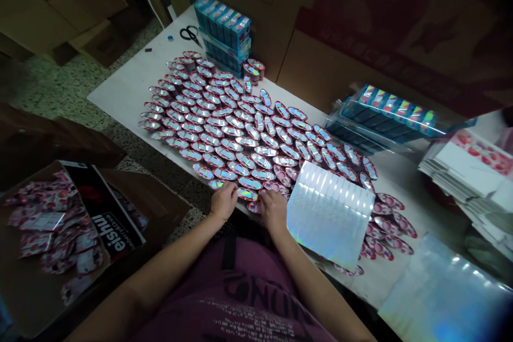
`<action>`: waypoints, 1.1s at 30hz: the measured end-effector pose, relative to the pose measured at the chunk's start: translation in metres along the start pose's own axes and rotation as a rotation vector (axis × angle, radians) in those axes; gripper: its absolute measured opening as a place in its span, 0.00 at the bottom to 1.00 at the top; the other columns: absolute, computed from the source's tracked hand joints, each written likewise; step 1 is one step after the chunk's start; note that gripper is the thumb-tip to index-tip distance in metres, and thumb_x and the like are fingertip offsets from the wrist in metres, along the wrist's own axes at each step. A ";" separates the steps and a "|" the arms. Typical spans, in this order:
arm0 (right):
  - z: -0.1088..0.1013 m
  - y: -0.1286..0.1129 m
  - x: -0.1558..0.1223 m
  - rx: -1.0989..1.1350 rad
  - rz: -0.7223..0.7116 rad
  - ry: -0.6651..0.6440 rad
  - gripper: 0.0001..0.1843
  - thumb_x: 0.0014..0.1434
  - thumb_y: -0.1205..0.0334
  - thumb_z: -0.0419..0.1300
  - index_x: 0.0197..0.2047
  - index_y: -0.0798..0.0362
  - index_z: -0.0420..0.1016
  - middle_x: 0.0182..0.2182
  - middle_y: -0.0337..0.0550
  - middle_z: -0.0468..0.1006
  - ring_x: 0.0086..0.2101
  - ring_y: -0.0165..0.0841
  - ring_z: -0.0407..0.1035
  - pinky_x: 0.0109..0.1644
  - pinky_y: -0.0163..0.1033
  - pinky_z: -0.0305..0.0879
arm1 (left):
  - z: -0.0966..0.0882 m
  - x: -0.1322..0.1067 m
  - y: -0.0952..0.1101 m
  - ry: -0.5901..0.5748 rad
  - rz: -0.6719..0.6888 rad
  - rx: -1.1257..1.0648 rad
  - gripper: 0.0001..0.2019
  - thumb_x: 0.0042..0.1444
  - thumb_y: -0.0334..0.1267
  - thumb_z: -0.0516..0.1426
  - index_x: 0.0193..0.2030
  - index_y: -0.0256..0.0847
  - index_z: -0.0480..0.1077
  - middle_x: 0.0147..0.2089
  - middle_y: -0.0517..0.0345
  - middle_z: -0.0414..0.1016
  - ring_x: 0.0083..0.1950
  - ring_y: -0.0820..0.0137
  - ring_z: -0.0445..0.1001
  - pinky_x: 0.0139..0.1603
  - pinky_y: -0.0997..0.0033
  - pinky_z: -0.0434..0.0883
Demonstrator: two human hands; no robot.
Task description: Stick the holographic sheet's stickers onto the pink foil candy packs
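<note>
At the table's front edge, my left hand is closed, its curled fingers at the left end of an oval box topped with a shiny silver label. My right hand is bent over the same box's right end, fingertips pressed together; their exact contact is hidden. Beside the right hand lie printed pink-red oval boxes without the silver top. Behind both hands, many silver-topped oval boxes stand packed in slanting rows. A shiny label sheet rests on boxes right of my right hand.
Wrapped blue box packs and black scissors are at the back left, another blue pack at the back right. Flat printed cartons pile up right. A second shiny sheet lies front right. A carton on the left holds pink packets.
</note>
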State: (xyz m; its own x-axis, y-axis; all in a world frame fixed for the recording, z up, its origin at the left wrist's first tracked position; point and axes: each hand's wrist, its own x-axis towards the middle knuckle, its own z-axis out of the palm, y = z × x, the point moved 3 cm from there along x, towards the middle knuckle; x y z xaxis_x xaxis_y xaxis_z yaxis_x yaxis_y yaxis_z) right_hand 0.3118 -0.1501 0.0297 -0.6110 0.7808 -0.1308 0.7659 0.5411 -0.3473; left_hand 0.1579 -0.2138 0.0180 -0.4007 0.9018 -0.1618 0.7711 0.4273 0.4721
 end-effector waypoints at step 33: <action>-0.116 0.247 -0.117 1.362 0.791 0.733 0.16 0.32 0.58 0.69 0.29 0.53 0.78 0.26 0.40 0.76 0.26 0.29 0.67 0.30 0.36 0.65 | 0.006 0.064 0.166 -0.504 0.077 -0.890 0.23 0.44 0.39 0.58 0.49 0.35 0.69 0.33 0.56 0.74 0.31 0.73 0.68 0.33 0.74 0.66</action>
State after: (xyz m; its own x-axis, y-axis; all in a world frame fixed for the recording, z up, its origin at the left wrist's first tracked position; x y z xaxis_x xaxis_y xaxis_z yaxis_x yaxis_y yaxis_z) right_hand 0.5958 -0.0717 0.0669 0.3029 0.8816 -0.3621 -0.1285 -0.3387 -0.9321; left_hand 0.2632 -0.0851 0.0803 0.0468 0.9347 -0.3523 0.0574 0.3496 0.9351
